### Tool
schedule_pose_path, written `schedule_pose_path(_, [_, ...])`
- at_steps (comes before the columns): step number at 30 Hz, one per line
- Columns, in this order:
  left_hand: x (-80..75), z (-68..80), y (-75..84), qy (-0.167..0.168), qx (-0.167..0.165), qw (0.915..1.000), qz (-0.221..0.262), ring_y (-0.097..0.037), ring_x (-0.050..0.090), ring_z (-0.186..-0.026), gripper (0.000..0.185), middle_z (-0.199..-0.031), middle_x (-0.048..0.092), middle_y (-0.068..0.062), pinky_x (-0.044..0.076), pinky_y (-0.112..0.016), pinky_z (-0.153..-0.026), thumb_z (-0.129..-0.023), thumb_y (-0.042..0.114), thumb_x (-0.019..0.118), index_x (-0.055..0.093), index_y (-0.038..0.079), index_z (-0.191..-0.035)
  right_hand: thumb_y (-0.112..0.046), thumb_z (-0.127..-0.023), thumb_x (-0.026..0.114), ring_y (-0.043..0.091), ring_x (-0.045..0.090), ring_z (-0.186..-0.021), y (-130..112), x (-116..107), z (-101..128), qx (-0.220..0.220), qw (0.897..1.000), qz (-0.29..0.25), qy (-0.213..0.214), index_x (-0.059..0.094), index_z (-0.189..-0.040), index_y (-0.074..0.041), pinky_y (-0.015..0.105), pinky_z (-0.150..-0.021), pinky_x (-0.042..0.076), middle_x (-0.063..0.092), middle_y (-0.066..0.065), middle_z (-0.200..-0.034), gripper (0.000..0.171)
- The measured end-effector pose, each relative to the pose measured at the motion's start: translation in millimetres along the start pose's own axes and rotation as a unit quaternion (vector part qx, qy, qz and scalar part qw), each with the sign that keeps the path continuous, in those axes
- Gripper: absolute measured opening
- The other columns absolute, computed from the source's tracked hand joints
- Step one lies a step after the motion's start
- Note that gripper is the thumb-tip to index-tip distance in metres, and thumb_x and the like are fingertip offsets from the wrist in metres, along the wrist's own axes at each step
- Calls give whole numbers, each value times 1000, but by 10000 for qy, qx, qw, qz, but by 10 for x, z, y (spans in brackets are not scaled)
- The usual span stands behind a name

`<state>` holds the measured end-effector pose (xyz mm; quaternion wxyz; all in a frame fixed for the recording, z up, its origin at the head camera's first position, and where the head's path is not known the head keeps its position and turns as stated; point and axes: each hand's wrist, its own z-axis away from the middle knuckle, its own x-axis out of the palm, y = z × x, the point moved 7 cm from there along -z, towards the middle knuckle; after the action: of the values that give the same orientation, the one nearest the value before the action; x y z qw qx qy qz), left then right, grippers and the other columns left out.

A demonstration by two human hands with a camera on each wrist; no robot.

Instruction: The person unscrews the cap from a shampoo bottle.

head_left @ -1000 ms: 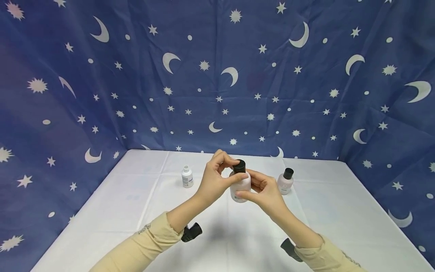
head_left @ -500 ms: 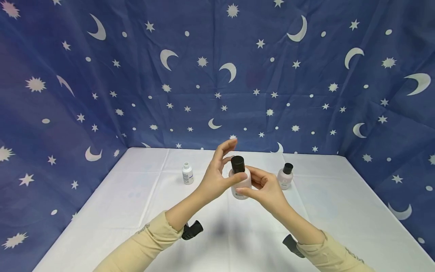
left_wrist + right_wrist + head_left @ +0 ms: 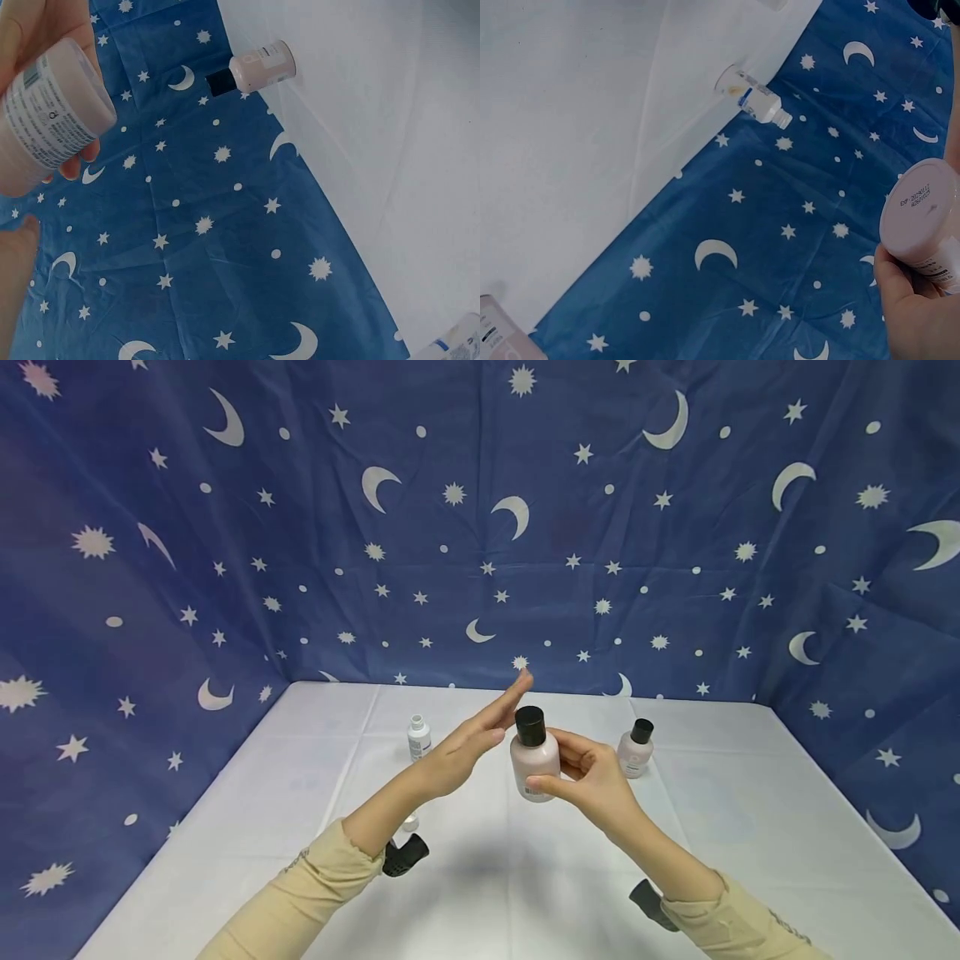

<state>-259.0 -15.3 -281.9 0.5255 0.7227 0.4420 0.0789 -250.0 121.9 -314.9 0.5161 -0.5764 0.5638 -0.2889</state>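
In the head view my right hand (image 3: pixel 596 781) grips a pale pink bottle (image 3: pixel 534 768) with a black cap, held up over the table. Its printed label faces the left wrist camera, and the right wrist view looks at the round base of the bottle (image 3: pixel 919 206), which bears stamped text. My left hand (image 3: pixel 465 752) is just left of the bottle, its fingers straight and pointing up past the cap, with nothing in its grasp. Behind it, a white bottle (image 3: pixel 418 739) without a cap stands upright, its lower part partly hidden by that hand.
A second pink bottle (image 3: pixel 635 752) with a black cap stands behind my right hand. A small white round object (image 3: pixel 410 822) lies near my left wrist. The white-covered table (image 3: pixel 720 827) meets a blue star-and-moon curtain (image 3: pixel 555 568) at the back.
My left hand has let go of the black cap, straightened its fingers and moved left off the bottle. The right hand keeps its grip, and the cap is still on.
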Motion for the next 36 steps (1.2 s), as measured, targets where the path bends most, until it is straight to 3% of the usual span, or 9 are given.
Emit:
schedule_pose_path(3, [28, -3, 20, -94, 92, 9999, -60, -19, 11, -147, 51, -160, 8, -5, 17, -40, -120, -104, 16, 29, 14, 4, -151, -4, -76, 77, 20, 63, -110, -1, 6, 12, 20, 10000, -5, -23, 52, -129, 6, 24, -94, 51, 60, 23, -124, 59])
schedule_pose_path(6, [33, -2, 30, -30, 108, 9997, -205, -20, 19, -145, 47, -157, 20, -9, 21, -35, -119, -103, 11, 31, 22, 2, -149, -3, -76, 76, 16, 63, -109, -7, 21, 14, -56, 10000, -38, -47, 53, -128, 7, 24, -95, 51, 60, 25, -123, 58])
schedule_pose_path(10, [4, 8, 48, 148, 174, 9994, -265, -23, 31, -141, 44, -150, 35, -16, 26, -30, -117, -103, 12, 33, 30, -2, -145, -2, -76, 77, 6, 63, -106, -23, 58, 4, -192, 9997, -73, -108, 53, -127, 8, 23, -94, 50, 60, 25, -122, 57])
schedule_pose_path(15, [-18, -13, 84, 266, 347, 9990, -70, -28, 36, -138, 48, -144, 41, -22, 31, -31, -115, -102, 22, 41, 38, -8, -139, -2, -74, 77, 2, 62, -104, -45, 61, 10, -222, 9997, -58, -121, 54, -127, 6, 20, -94, 50, 61, 24, -123, 58])
schedule_pose_path(22, [-14, -41, 89, 448, 195, 9987, 126, -30, 46, -129, 54, -135, 50, -24, 43, -31, -105, -94, 29, 52, 46, -8, -133, -3, -76, 77, 20, 63, -110, -29, 15, 61, -22, 9999, 95, -29, 52, -128, 6, 23, -95, 50, 61, 24, -123, 59])
schedule_pose_path(27, [-31, -24, 41, 814, -82, 9962, 300, -34, 52, -123, 58, -129, 55, -25, 49, -32, -98, -87, 33, 60, 52, -9, -127, -4, -76, 77, 27, 61, -113, 0, 20, 76, 55, 9999, 97, -40, 51, -129, 6, 25, -95, 51, 60, 24, -124, 60])
schedule_pose_path(32, [-77, -14, 2, 1343, -386, 9895, 360, -32, 60, -114, 40, -123, 60, -22, 53, -33, -93, -88, 14, 66, 59, -7, -121, -3, -76, 76, 22, 62, -112, -2, 22, 52, 33, 10000, 71, -29, 51, -130, 6, 24, -95, 50, 59, 24, -125, 60])
schedule_pose_path(36, [-90, -10, 6, 1624, -324, 9854, 392, -29, 63, -110, 34, -118, 62, -24, 53, -33, -93, -86, 7, 67, 63, -8, -115, -3, -76, 76, 18, 62, -111, -17, 22, 45, 58, 10000, 50, 10, 51, -130, 6, 24, -95, 50, 59, 24, -125, 60])
